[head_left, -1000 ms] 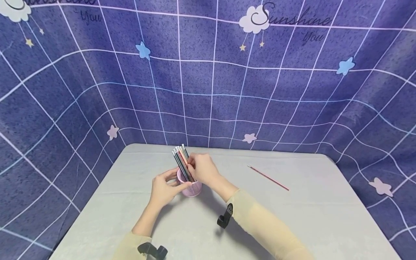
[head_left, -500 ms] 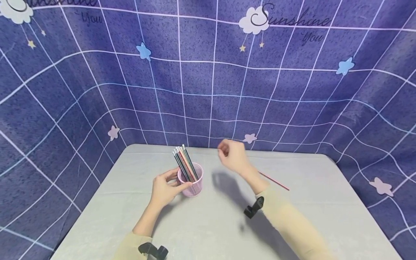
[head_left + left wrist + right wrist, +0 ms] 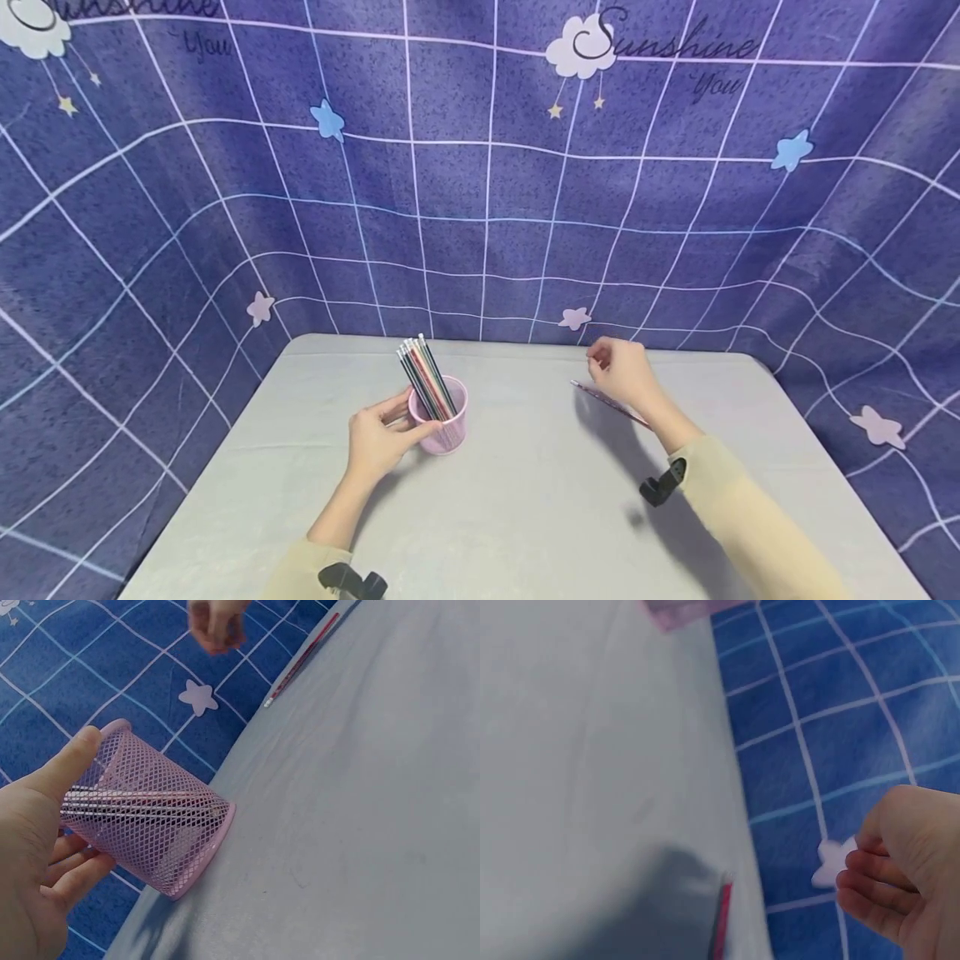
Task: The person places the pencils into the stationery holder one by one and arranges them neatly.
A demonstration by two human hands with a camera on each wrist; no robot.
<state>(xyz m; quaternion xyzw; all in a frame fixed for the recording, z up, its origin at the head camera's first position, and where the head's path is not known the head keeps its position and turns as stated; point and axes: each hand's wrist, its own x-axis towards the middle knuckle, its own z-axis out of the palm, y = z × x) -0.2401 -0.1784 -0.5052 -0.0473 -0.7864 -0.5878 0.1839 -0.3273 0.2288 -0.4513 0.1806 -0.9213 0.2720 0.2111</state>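
Observation:
My left hand (image 3: 375, 437) holds a pink mesh pencil cup (image 3: 452, 437) at its side, thumb near the rim and fingers behind the wall. Several pencils (image 3: 424, 377), mostly dark with white eraser ends, lean to the left inside it. In the left wrist view the mesh cup (image 3: 161, 862) stands with its base on the table. A single red pencil (image 3: 596, 393) lies to the right, partly covered by my right hand (image 3: 626, 375). That hand hovers above it, fingers loosely bent and holding nothing. The right wrist view shows the red pencil (image 3: 721, 919) below and left of the fingers.
A light grey cloth covers the table (image 3: 517, 500). Along its back edge and sides hangs a blue-purple curtain (image 3: 525, 183) with a grid, stars and clouds. Each sleeve carries a black wrist camera mount (image 3: 663, 483).
My right hand has left the pencils in the cup and travelled right, to above the red pencil. The left hand stays on the cup, which has not moved.

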